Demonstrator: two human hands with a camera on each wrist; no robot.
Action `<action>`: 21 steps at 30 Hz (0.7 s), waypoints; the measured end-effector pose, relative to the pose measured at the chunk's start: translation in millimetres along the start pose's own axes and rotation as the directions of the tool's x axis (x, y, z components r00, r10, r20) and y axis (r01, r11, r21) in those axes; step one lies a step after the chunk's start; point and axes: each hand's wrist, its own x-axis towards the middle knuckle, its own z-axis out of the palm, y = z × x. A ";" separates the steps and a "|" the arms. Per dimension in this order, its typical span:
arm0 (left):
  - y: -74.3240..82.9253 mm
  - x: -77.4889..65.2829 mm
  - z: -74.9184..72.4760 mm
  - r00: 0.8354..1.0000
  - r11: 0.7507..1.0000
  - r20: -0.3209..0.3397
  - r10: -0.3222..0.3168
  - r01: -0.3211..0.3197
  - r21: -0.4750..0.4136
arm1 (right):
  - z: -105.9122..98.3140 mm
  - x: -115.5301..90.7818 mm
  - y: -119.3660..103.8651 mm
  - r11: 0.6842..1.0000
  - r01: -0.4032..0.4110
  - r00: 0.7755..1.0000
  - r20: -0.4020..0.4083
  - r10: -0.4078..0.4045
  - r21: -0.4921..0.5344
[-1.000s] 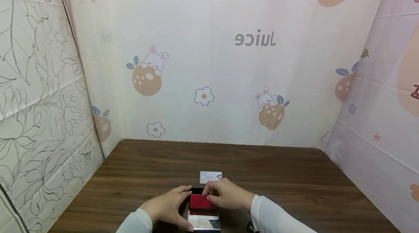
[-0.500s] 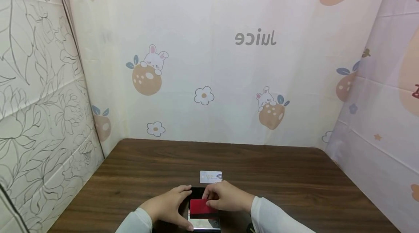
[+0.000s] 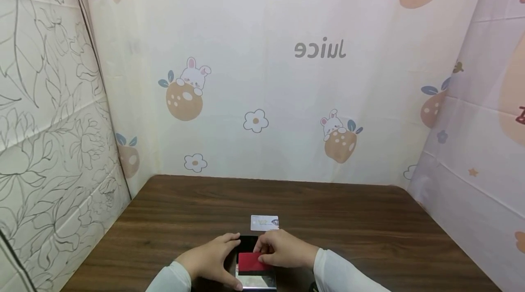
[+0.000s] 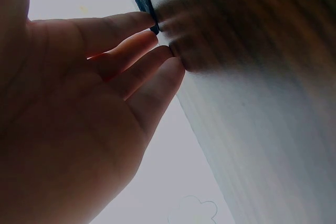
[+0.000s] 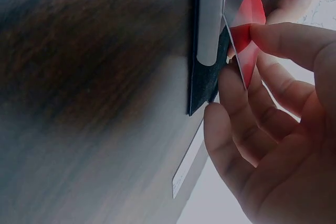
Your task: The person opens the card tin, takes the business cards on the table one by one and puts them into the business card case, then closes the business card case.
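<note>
My right hand pinches a red card with a dark stripe between thumb and fingers. The card is tilted over an open black card case with a shiny silver part. In the right wrist view, the red card stands at an angle beside the case's metal part. My left hand rests along the case's left side, its thumb at the near corner and fingers at the far corner. The left wrist view shows straight fingers whose tips touch the case edge.
A white card with gold print lies flat on the brown wooden table just beyond the case. A dark object, partly hidden, lies by the right sleeve. Printed cloth hangs behind and at both sides.
The red card and right fingers have moved slightly toward the near end of the case. The card covers the white strip that showed earlier below it. The left hand has stayed put.
</note>
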 end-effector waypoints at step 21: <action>0.4 -1.3 0.9 0.999 0.999 -0.027 0.028 -0.027 0.032 | 7.4 -4.7 -4.4 0.991 0.061 0.997 0.053 -0.055 -0.117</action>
